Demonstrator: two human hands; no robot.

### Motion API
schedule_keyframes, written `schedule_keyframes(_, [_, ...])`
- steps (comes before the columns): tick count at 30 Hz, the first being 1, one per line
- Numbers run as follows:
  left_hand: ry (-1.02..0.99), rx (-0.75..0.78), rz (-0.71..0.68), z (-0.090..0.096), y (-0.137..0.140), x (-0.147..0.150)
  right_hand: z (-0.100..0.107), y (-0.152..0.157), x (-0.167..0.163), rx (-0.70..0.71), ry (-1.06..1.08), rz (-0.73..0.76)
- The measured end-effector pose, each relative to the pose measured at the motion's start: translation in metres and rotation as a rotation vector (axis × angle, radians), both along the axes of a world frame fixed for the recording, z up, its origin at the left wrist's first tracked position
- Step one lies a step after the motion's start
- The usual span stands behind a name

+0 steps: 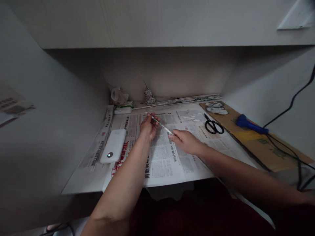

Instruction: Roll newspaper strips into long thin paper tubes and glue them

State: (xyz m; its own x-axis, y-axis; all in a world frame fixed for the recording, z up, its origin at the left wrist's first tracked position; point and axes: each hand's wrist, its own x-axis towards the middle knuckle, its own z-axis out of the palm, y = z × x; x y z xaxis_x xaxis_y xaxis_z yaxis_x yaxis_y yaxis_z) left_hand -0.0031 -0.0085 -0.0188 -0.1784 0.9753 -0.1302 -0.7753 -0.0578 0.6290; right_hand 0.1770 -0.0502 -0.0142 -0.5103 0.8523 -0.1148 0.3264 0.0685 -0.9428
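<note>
A thin rolled-paper stick (162,125), white with green marks, runs slantwise between my two hands above the newspaper (162,164). Toward its far end, my left hand (149,126) pinches it, thumb and fingers around the stick. My right hand (184,140) is closed on its near end, with the thumb on top. Black-handled scissors (213,126) lie on the paper to the right of my right hand. Several small white strips (192,116) are scattered just left of the scissors.
A white power bank (113,146) lies at the left. Long thin paper sticks (187,101) line the back, near a grey woven cone (149,96) and a plastic-wrapped roll (118,95). At right, a blue glue gun (251,124) with a black cable rests on cardboard (261,147).
</note>
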Motion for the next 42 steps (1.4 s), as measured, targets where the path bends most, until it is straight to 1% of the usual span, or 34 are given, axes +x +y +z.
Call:
schedule_keyframes(1, [-0.002, -0.002, -0.007, 0.0, 0.0, 0.0, 0.0, -0.001, 0.001, -0.065, 0.025, 0.01])
schedule_keyframes(4, [-0.022, 0.007, -0.02, -0.001, 0.001, 0.0, 0.002, -0.005, 0.002, -0.375, 0.161, 0.078])
schedule_keyframes(5, [-0.028, 0.012, -0.017, -0.001, 0.001, -0.001, 0.002, -0.006, 0.003, -0.427, 0.191, 0.092])
schedule_keyframes(6, [-0.031, 0.016, -0.01, -0.001, 0.001, -0.001, 0.002, -0.006, 0.004, -0.429, 0.195, 0.097])
schedule_keyframes(7, [-0.032, 0.015, -0.002, -0.001, 0.001, -0.001, 0.002, -0.007, 0.005, -0.385, 0.172, 0.091])
schedule_keyframes(10, [-0.025, -0.005, 0.019, 0.0, 0.0, -0.001, 0.0, -0.008, 0.011, -0.166, 0.044, 0.034])
schedule_keyframes(11, [-0.024, -0.011, 0.02, 0.0, 0.0, -0.001, -0.001, -0.009, 0.012, -0.141, 0.021, 0.022])
schedule_keyframes(12, [-0.024, -0.013, 0.016, 0.0, 0.0, -0.001, -0.001, -0.009, 0.014, -0.159, 0.017, 0.019])
schedule_keyframes(15, [-0.024, 0.0, -0.004, 0.0, 0.0, 0.0, 0.0, -0.007, 0.015, -0.291, 0.051, 0.051])
schedule_keyframes(17, [-0.013, 0.016, -0.023, -0.001, -0.001, 0.002, 0.003, -0.004, 0.01, -0.281, 0.056, 0.057])
schedule_keyframes(20, [0.022, 0.028, -0.048, -0.003, -0.002, 0.005, 0.005, 0.006, -0.006, -0.184, 0.052, 0.03])
schedule_keyframes(22, [0.049, 0.024, -0.06, -0.004, -0.002, 0.006, 0.005, 0.015, -0.018, -0.102, 0.016, -0.018])
schedule_keyframes(25, [0.074, 0.019, -0.082, -0.004, -0.003, 0.007, 0.001, 0.026, -0.031, 0.121, -0.044, -0.065])
schedule_keyframes(26, [0.075, 0.021, -0.089, -0.003, -0.003, 0.007, 0.0, 0.028, -0.033, 0.156, -0.042, -0.065])
schedule_keyframes(27, [0.074, 0.024, -0.096, -0.003, -0.003, 0.007, -0.001, 0.029, -0.034, 0.134, -0.015, -0.054])
schedule_keyframes(28, [0.071, 0.025, -0.102, -0.003, -0.003, 0.007, -0.001, 0.03, -0.033, 0.048, 0.036, -0.031])
schedule_keyframes(31, [0.067, 0.018, -0.107, -0.003, -0.003, 0.006, 0.001, 0.031, -0.032, -0.365, 0.233, 0.082])
schedule_keyframes(32, [0.073, 0.016, -0.106, -0.003, -0.002, 0.006, 0.002, 0.032, -0.032, -0.448, 0.274, 0.11])
schedule_keyframes(33, [0.084, 0.019, -0.108, -0.004, -0.002, 0.006, 0.002, 0.033, -0.032, -0.472, 0.291, 0.116])
schedule_keyframes(36, [0.129, 0.054, -0.143, -0.006, -0.001, 0.007, 0.002, 0.037, -0.036, -0.359, 0.279, 0.036])
schedule_keyframes(37, [0.142, 0.064, -0.155, -0.007, -0.001, 0.007, 0.001, 0.039, -0.036, -0.362, 0.296, 0.032])
schedule_keyframes(38, [0.148, 0.072, -0.162, -0.008, -0.001, 0.007, 0.0, 0.04, -0.037, -0.411, 0.332, 0.053])
schedule_keyframes(41, [0.143, 0.08, -0.174, -0.009, -0.001, 0.008, -0.003, 0.042, -0.035, -0.649, 0.46, 0.184])
schedule_keyframes(42, [0.142, 0.081, -0.181, -0.009, -0.002, 0.008, -0.004, 0.042, -0.035, -0.68, 0.467, 0.205])
